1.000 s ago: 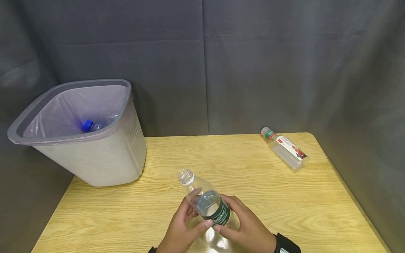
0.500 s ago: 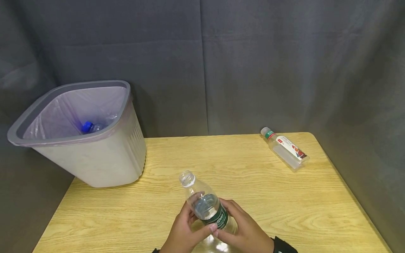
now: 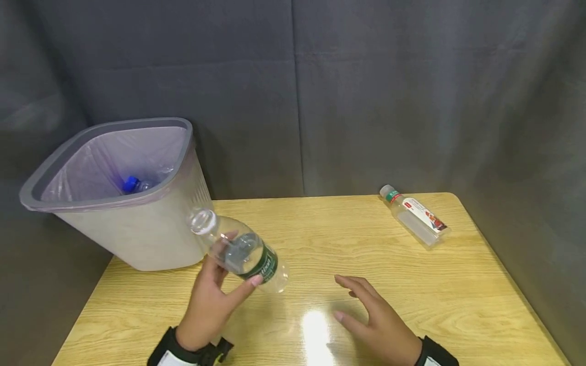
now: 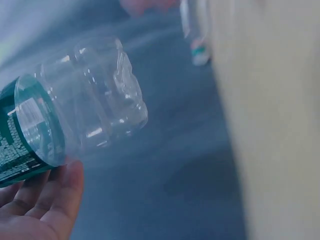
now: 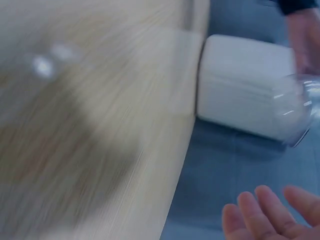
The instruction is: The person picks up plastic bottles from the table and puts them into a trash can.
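Note:
A clear plastic bottle (image 3: 235,249) with a green label and an uncapped mouth is tilted in the air, its neck toward the bin. My left hand (image 3: 211,300) grips it around the middle, thumb on the label side and fingers behind. In the left wrist view the base of the bottle (image 4: 95,95) sticks out beyond the fingers. My right hand (image 3: 373,320) is apart from the bottle, over the table at the right, with relaxed fingers and nothing in them. The right wrist view shows its fingers (image 5: 265,212) extended.
At the left stands a pale bin (image 3: 151,234) with a grey rim and a purplish liner. A blue-capped bottle (image 3: 135,184) lies inside it. Another clear bottle (image 3: 416,218) with a white label lies at the back right of the wooden table (image 3: 320,234). Dark curtains surround the table.
Both hands held the bottle before. The right hand has let go and moved slightly right, while the left hand has carried the bottle left and up toward the bin.

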Demonstrator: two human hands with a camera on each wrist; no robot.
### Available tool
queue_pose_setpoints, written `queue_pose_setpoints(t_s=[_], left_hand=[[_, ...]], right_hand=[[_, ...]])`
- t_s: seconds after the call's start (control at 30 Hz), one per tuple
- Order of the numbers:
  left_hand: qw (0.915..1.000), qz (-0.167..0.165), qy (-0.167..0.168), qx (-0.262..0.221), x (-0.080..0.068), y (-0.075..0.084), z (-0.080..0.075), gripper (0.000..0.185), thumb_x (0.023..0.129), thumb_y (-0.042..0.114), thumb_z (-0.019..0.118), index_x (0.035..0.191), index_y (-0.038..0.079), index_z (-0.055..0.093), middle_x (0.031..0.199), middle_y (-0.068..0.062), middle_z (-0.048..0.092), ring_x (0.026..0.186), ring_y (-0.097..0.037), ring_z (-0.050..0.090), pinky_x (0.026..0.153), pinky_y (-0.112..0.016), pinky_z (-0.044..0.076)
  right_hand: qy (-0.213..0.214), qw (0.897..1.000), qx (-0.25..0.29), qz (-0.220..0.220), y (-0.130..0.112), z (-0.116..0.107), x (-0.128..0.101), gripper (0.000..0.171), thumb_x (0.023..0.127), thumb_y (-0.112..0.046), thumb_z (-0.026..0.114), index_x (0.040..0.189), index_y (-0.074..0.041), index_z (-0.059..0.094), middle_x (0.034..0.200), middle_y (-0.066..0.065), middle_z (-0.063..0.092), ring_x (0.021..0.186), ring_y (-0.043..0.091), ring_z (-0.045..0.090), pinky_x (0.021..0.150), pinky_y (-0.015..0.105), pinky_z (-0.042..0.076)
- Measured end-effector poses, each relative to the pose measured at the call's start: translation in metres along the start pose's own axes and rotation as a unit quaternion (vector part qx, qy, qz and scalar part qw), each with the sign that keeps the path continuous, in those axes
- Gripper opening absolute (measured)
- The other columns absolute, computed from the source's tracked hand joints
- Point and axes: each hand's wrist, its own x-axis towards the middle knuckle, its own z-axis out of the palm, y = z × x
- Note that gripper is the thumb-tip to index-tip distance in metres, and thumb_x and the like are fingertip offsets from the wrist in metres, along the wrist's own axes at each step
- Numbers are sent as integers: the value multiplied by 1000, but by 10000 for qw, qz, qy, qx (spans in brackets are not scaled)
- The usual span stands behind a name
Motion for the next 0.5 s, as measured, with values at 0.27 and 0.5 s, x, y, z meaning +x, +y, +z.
queue_pose_setpoints(t_s=[0.27,0.5], left_hand=[[9594,2173,1245,1297,50,70,-85,92,69,-15,81,149,9,44,133,8,57,122,-9,57,105,-18,43],[9264,1343,1946,2930,101,100,-164,88,79,12,85,152,29,38,142,-2,50,130,-12,49,110,-14,36]], right_hand=[[-9,9923,-1235,80,25,-13,-12,52,98,-33,67,146,-20,52,149,0,52,133,26,57,98,47,55],[-30,9909,-1343,128,32,-20,-16,55,99,-34,66,148,-17,50,152,5,49,134,32,55,99,52,53]])
